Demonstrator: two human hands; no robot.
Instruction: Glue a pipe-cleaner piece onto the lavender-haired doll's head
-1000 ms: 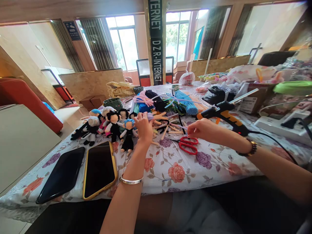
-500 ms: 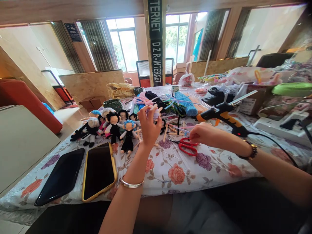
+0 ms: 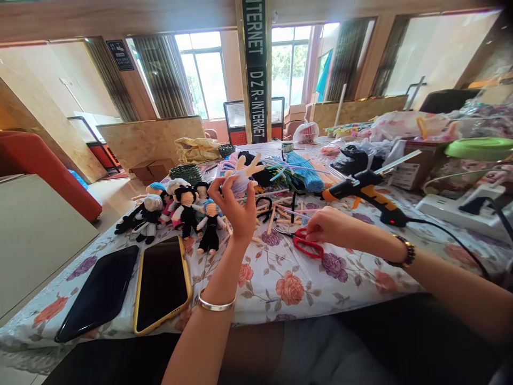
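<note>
Head view only. We count two hands, two phones, one pair of scissors, one glue gun. Left hand (image 3: 236, 211) is raised above the table, fingers pinched around a small doll (image 3: 241, 174): lilac fuzzy body, pale peach limbs sticking up and out, held upright over the pile of pipe cleaners (image 3: 288, 171). Right hand (image 3: 326, 227) sits low just above the tablecloth (image 3: 288, 278), fingertips pressed together on something thin; we cannot tell what it pinches. Red scissors (image 3: 308, 246) lie just beside and partly under that hand. Black-and-orange glue gun (image 3: 366, 190) rests behind the right hand, nozzle pointing left, cord running off right. Finished dolls (image 3: 180, 211) stand in a cluster left of the left hand; roughly eight, overlapping, exact count unclear. Two phones lie face up at the near left edge: a black phone (image 3: 98, 291) and a yellow-cased phone (image 3: 162, 283), side by side. Doll's face is hidden by the fingers. Clutter at far right is blurred, cut off by the frame.
</note>
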